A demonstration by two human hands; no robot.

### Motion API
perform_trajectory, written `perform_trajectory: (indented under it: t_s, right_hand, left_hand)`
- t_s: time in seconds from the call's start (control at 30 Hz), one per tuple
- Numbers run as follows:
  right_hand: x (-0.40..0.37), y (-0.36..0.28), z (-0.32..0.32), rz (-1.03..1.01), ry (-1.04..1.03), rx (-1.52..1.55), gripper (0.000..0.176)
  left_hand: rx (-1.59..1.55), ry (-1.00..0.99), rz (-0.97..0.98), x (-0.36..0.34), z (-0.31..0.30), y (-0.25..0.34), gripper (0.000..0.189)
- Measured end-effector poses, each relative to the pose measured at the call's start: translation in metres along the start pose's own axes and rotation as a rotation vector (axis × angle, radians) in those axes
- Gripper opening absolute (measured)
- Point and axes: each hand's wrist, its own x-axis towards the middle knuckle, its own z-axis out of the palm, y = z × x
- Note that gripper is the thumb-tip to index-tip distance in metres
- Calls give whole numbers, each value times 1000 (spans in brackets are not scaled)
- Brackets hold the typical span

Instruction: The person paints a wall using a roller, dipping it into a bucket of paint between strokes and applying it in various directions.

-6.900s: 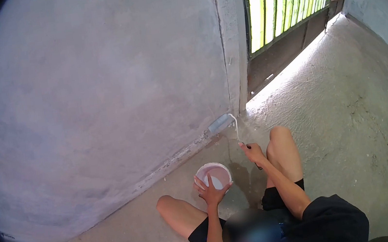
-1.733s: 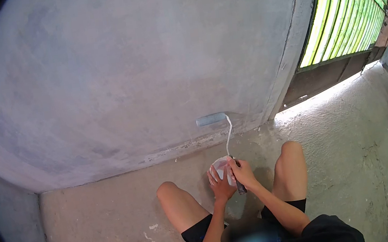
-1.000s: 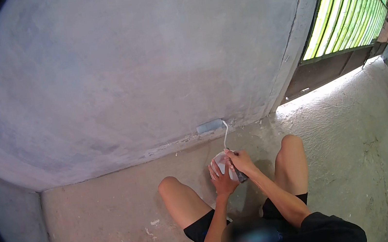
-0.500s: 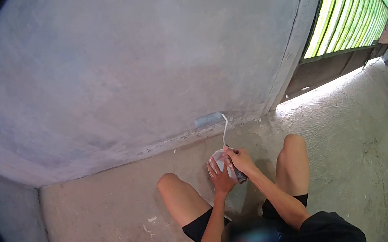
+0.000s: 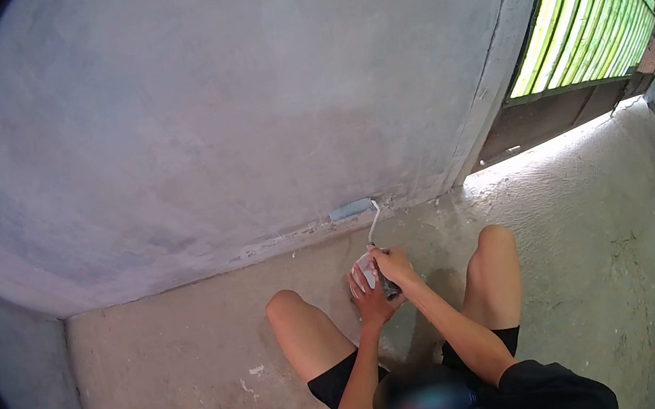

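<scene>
My right hand (image 5: 393, 266) is closed around the dark handle of a paint roller (image 5: 351, 209). The roller's pale blue-grey sleeve lies against the foot of the wall (image 5: 234, 126), with its thin white frame bent down to the handle. Below it, my left hand (image 5: 371, 305) grips the side of a small white container (image 5: 364, 263), its fingers spread over the near left part. Both hands and the roller handle cover much of the container, so its contents cannot be made out.
The concrete floor (image 5: 173, 349) meets the wall just beyond the roller. My bent knees (image 5: 284, 305) stand on both sides of the container. At the upper right is a barred metal door (image 5: 580, 109) with light coming under it. Another wall (image 5: 22, 369) closes the left side.
My right hand and the roller handle have shifted slightly left. The roller sleeve is more tilted, its right end a little lower. My left hand stays on the container.
</scene>
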Motion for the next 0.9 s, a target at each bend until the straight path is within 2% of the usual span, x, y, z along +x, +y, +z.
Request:
perform_trajectory:
  t_s: [0.07,0.17,0.33,0.43,0.5,0.57,0.7,0.77,0.9]
  right_hand:
    - [4,5,3,11,3,2,36]
    - [2,5,1,32,37,-149,34]
    - [-35,-30,-7,-9,-61,123,36]
    - [-43,-36,-7,-20,-57,130,36]
    - [-32,-17,-5,-31,-43,88,35]
    - [-20,-11,-7,-55,-29,40,35]
    - [-20,-21,-7,21,-42,105,34]
    - [-31,-28,-10,38,-57,135,34]
    - [-51,-36,-12,-59,-92,131,36]
  left_hand:
    - [-114,-26,-32,0,-6,1,127]
    - [-103,17,-1,0,-1,-3,127]
    - [15,-10,20,0,1,-2,124]
    - [55,26,52,3,13,-12,122]
    - [68,54,75,0,14,-13,121]
    - [55,-21,25,1,5,-6,122]
    - [43,34,29,2,-1,0,123]
    - [-85,-7,2,1,-5,1,101]
    - [-13,60,46,4,25,-15,103]
